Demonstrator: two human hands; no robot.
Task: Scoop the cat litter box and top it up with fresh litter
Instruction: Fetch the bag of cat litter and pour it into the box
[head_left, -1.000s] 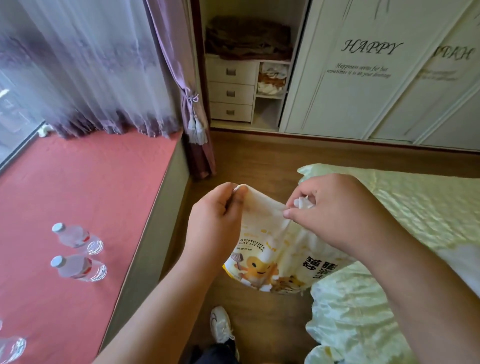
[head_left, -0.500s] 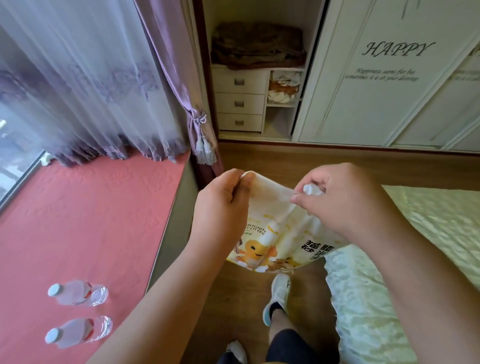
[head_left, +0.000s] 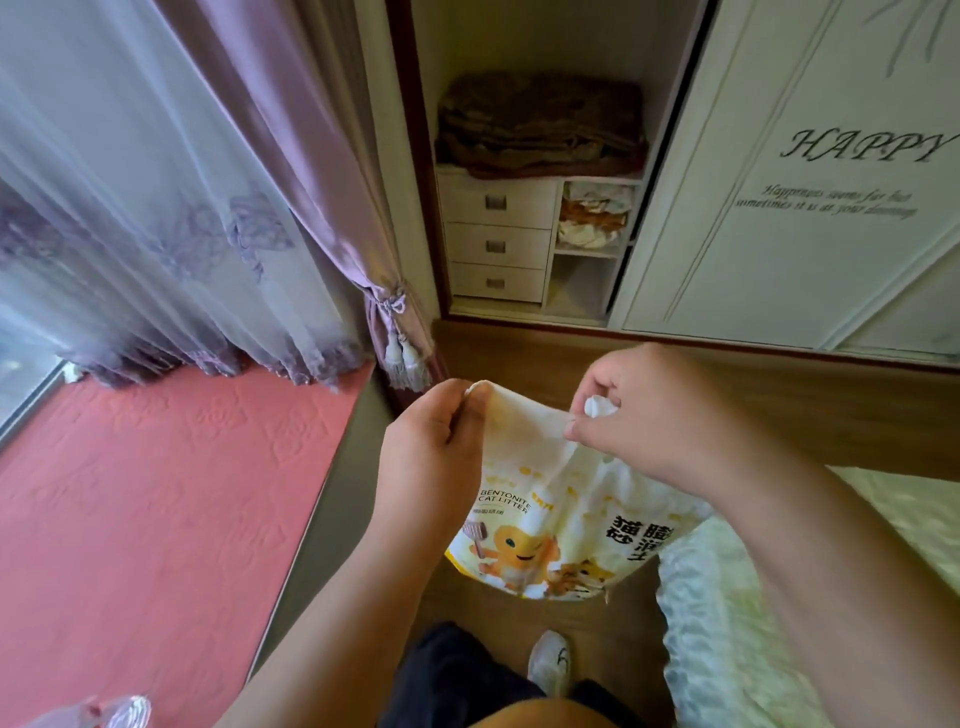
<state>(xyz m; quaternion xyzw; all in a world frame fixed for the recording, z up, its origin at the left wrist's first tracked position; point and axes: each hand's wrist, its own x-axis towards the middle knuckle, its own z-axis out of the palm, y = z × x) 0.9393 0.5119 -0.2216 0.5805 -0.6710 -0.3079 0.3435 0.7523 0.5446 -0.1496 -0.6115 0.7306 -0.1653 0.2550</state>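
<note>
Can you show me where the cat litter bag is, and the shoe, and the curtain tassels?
cat litter bag (head_left: 540, 499): head view, on its printed front.
shoe (head_left: 549, 660): head view, on the white upper.
curtain tassels (head_left: 405, 358): head view, on the hanging fringe.

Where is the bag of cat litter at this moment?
In the head view the cat litter bag hangs low in the centre, above the wooden floor, its top corners held by the left hand and right hand.
</note>
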